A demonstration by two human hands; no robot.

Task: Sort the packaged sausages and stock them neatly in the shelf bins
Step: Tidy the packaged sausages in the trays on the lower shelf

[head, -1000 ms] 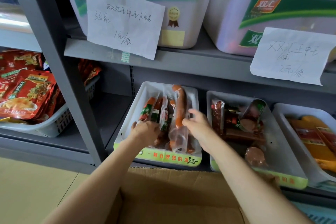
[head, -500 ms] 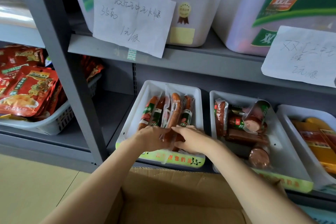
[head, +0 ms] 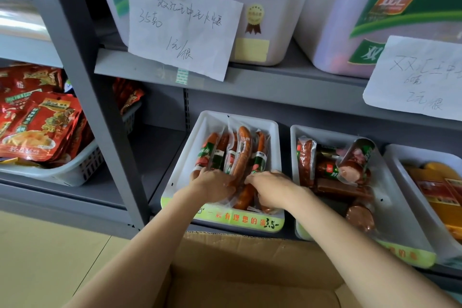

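The sausages [head: 237, 155] stand side by side, lengthwise, in the bin [head: 200, 137] on the lower shelf [head: 160, 147], their near ends at the bin's front edge under our hands. We should press those ends level and keep the packs parallel, not crossed. Our left hand [head: 212, 185] lies over the left packs, fingers [head: 200, 172] bent down onto them; our right hand [head: 270, 186] covers the right packs, though we cannot tell whether it pinches one. The box [head: 250, 270] waits below.

Cardboard box [head: 250, 270] below shelf; red snack pouches [head: 40, 125], maybe noodles
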